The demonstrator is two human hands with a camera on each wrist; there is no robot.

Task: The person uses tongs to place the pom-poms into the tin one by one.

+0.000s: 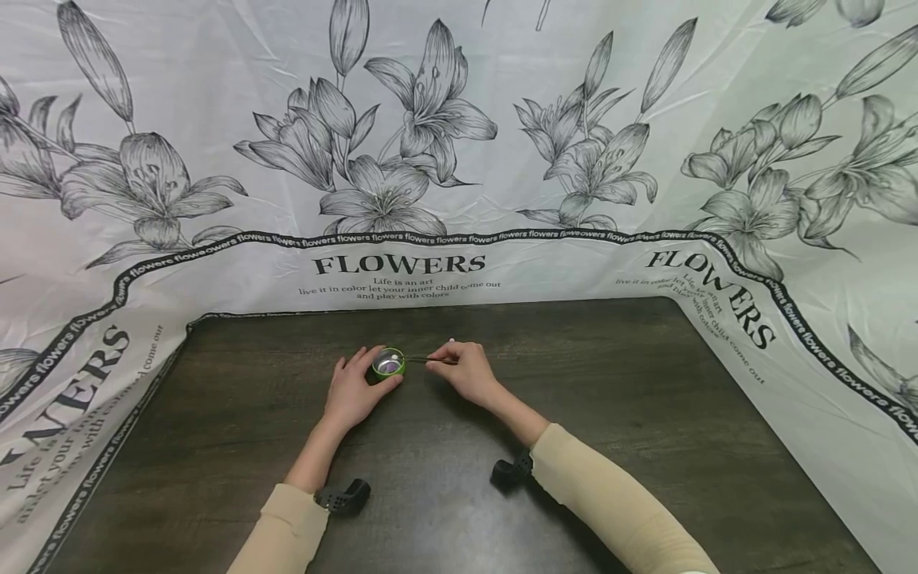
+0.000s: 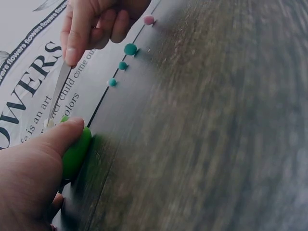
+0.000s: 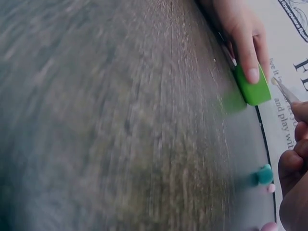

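Observation:
My left hand [image 1: 353,391] curls round a small green cup [image 2: 77,154] on the table, thumb against its near side and fingers on the far left. The cup's inside looks silvery in the head view. To the right of it, my right hand [image 1: 464,372] pinches a pair of thin metal tweezers [image 2: 60,86] that points left toward the cup. At the tweezers' tip is a small white ball [image 3: 274,81], overlapping the cup's opening in the head view. Several small teal balls [image 2: 130,49] and a pink ball [image 2: 149,19] lie near the right hand in the left wrist view.
The dark wood-grain table [image 1: 610,383] spreads around both hands. A white cloth [image 1: 559,271] printed with flowers and lettering hangs along its back and sides. Black wrist cameras [image 1: 511,472] sit at both sleeves.

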